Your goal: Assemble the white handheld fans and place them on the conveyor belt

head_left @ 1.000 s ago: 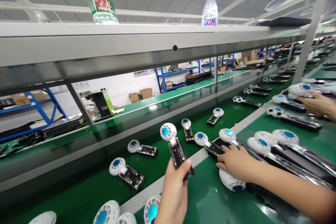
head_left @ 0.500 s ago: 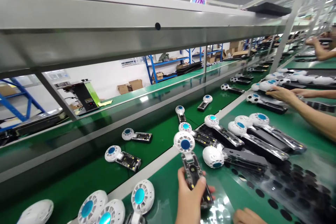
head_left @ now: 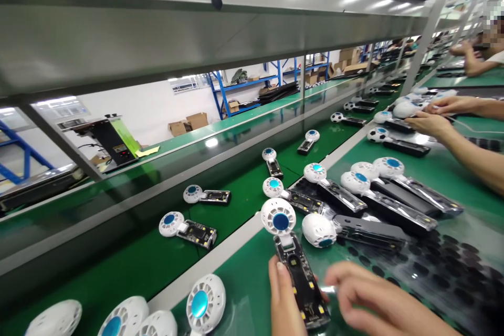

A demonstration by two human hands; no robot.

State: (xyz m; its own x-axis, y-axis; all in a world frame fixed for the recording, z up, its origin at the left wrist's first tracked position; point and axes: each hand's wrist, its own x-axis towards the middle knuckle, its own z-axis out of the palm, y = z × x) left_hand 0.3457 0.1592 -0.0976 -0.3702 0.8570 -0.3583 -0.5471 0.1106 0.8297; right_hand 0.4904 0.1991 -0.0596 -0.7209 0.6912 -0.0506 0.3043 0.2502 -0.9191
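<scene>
My left hand [head_left: 284, 302] grips an unfinished handheld fan [head_left: 293, 260] by its open black handle, circuit board showing, white head with blue centre pointing away. My right hand [head_left: 372, 299] hovers just right of the handle, fingers curled and slightly blurred, with nothing visible in them. A row of finished fans [head_left: 354, 223] with dark handles lies on the green bench [head_left: 437, 173] just beyond.
Several open fans lie on the green conveyor belt [head_left: 236, 199] to the left. More white fan heads [head_left: 205, 302] sit at the bench's near-left edge. A sheet of black round pads [head_left: 444, 273] lies at right. Other people's hands [head_left: 429, 121] work further along. A metal shelf [head_left: 197, 26] hangs overhead.
My left hand brought the open fan from over the belt down to the bench in front of me. My right hand left the row of fans and came beside the handle.
</scene>
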